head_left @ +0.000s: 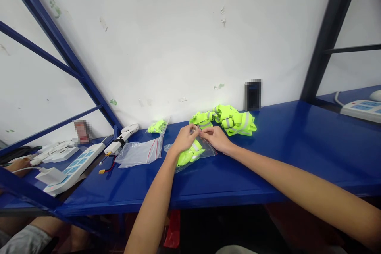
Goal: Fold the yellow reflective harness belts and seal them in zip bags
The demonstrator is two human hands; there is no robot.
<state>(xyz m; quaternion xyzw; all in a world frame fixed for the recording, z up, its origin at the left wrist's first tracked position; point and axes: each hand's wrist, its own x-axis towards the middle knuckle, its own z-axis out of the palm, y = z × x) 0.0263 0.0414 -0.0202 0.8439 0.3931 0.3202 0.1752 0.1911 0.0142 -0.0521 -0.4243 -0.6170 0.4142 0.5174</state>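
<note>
A clear plastic bag (pixel 211 149) lies on the blue table under my hands, with a folded neon-yellow reflective strap bundle (pixel 190 154) inside it. My left hand (pixel 185 138) pinches the bag's far edge. Close beside it, my right hand (pixel 217 139) has its fingertips closed on the same edge. Just behind the hands, a loose heap of neon-yellow reflective straps (pixel 238 122) with grey bands rests near the wall. Flat clear zip bags (pixel 139 152) with a red line lie to the left. Another small neon-yellow bundle (pixel 157 126) sits behind those bags.
A white power strip (pixel 77 168) and a small white fan (pixel 126 135) with wires are at left, beside a blue frame post (pixel 68 55). A dark box-like object (pixel 253 95) leans on the wall. Another person's hand (pixel 20 164) shows at far left. A second power strip (pixel 363 109) lies far right.
</note>
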